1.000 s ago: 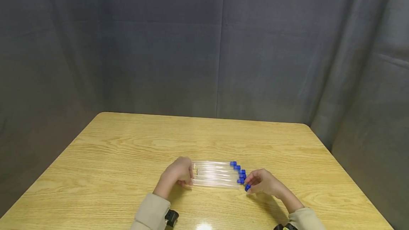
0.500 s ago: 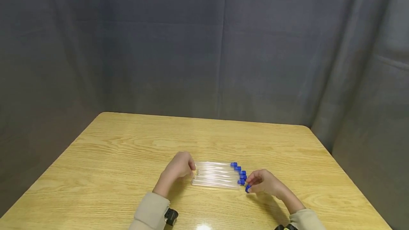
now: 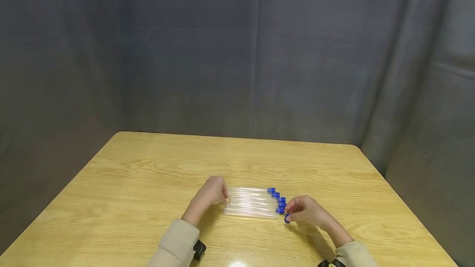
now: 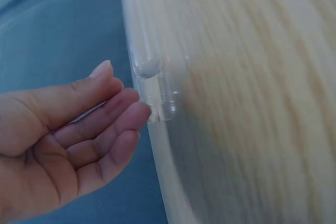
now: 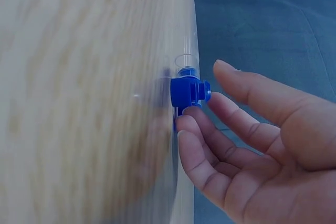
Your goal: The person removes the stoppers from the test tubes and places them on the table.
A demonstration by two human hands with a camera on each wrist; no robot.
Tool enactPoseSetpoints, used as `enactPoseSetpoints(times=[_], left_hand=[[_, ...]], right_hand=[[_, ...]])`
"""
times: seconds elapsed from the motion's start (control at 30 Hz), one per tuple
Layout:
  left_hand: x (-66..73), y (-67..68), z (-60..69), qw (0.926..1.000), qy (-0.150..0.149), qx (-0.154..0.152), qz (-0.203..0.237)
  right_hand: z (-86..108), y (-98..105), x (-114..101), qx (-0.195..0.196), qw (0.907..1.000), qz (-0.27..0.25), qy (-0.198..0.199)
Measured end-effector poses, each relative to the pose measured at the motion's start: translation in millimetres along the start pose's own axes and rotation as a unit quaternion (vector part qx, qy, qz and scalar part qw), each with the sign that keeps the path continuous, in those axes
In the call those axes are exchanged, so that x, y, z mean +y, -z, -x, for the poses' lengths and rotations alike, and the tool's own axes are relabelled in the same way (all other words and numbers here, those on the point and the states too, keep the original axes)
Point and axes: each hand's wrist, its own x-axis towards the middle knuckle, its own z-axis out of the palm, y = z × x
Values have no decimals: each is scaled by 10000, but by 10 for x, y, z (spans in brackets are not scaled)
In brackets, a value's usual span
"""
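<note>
Several clear test tubes (image 3: pixel 252 207) lie side by side on the wooden table, with blue caps (image 3: pixel 281 200) at their right ends. The nearest tube shows no cap on its mouth (image 5: pixel 186 60). A loose blue cap (image 5: pixel 187 92) stands on the table near that mouth. My right hand (image 3: pixel 306 210) is around this cap, its thumb apart from it; the fingertips (image 5: pixel 190 124) are very close, and contact is unclear. At the tubes' rounded left ends is my left hand (image 3: pixel 213 190), fingers loosely bent and seemingly touching an end (image 4: pixel 147 66), with nothing gripped.
The wooden table (image 3: pixel 148 164) reaches back to a grey curtain (image 3: pixel 193 73), which also hangs along both sides. A bright light reflection shows at the table's front. Dark wrist cameras (image 3: pixel 199 249) are strapped at the sleeves.
My left hand has pulled its fingers up from around the tubes' left ends and shifted slightly back. The loose cap has turned a little at my right fingertips; the right hand has hardly moved.
</note>
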Motion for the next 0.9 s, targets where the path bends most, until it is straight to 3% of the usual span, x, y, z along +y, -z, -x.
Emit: enactPoseSetpoints(times=[0.43, 0.9], left_hand=[[14, -17, -13, 9992, -56, -134, -386], [-34, -36, -27, 9985, 237, -374, -315]], right_hand=[[-12, 3, 35, 56, 10000, -21, -9], [-14, 2, 26, -4, 10000, -1, -59]])
